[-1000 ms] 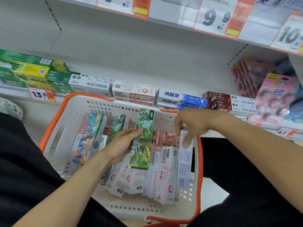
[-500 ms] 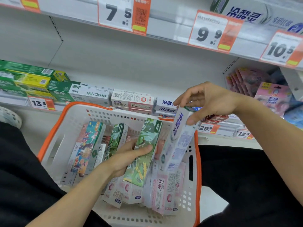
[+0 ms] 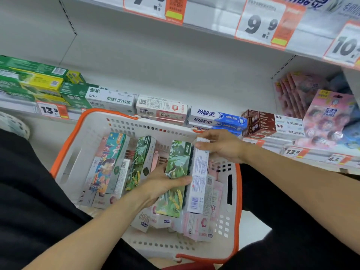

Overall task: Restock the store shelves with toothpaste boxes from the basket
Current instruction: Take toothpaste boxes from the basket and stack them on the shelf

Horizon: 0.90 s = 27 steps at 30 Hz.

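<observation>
Two hands work over the basket point(image 3: 91, 137): left hand point(image 3: 163, 182) grips a green box point(image 3: 175, 172), right hand point(image 3: 224, 147) pinches the white box point(image 3: 198, 182) just right of it.

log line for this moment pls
left hand grips green box | right hand pinches white box top | both over basket

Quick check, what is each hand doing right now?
Left hand: holds the green leaf-print toothpaste box.
Right hand: grips the top of the white toothpaste box.
</observation>
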### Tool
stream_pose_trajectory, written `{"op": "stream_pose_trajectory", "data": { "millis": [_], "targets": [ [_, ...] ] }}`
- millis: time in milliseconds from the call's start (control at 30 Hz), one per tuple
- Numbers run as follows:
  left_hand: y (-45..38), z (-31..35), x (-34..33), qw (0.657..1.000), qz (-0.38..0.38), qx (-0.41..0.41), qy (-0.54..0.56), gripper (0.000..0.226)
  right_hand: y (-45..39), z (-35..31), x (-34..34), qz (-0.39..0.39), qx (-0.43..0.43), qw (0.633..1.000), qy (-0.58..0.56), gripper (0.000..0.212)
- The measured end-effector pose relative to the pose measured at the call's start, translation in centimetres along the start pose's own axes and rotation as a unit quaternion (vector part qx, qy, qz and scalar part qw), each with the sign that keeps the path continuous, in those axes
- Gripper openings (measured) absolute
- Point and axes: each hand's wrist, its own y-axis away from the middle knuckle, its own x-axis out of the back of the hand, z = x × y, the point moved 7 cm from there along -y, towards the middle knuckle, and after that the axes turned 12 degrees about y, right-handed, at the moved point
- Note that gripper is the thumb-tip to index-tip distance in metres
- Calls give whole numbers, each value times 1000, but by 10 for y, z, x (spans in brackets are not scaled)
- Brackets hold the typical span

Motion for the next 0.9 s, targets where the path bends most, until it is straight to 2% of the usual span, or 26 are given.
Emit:
{"op": "stream_pose_trajectory", "data": {
  "millis": [33,133,200,233,267,367,400,533,600,667,767,900],
  "targets": [
    [-1,-2,1,1000,12,-3,-8,53,1,9,-6,3,-25,999,31,46],
    [-6,-9,6,998,46,-6,-43,61,5,31,-22,9,-80,989,124,111],
    [-8,-12,8,997,55,1,-52,54,1,43,-27,12,-91,988,122,128],
    [-7,-12,8,997,59,3,-53,50,-2,48,-28,12,-99,987,123,129],
    [-8,-13,8,997,57,5,-45,50,-2,46,-29,11,-103,988,115,120],
    [-7,-7,6,999,45,7,-4,50,5,28,-25,23,-118,990,77,50],
    [-6,-3,5,999,43,2,13,46,5,24,-19,30,-118,990,67,44],
    [-3,20,3,996,46,-37,74,53,8,-9,3,18,-83,996,13,60],
    [2,32,0,991,46,-67,107,68,15,-30,8,-21,-55,998,5,51],
    [10,45,-8,986,42,-91,135,69,24,-51,10,-50,-19,999,11,41],
    [27,63,-23,976,40,-139,165,51,33,-72,12,-66,34,996,58,43],
    [40,86,-31,957,81,-213,178,59,43,-95,11,-55,105,979,163,39]
  ]
}}
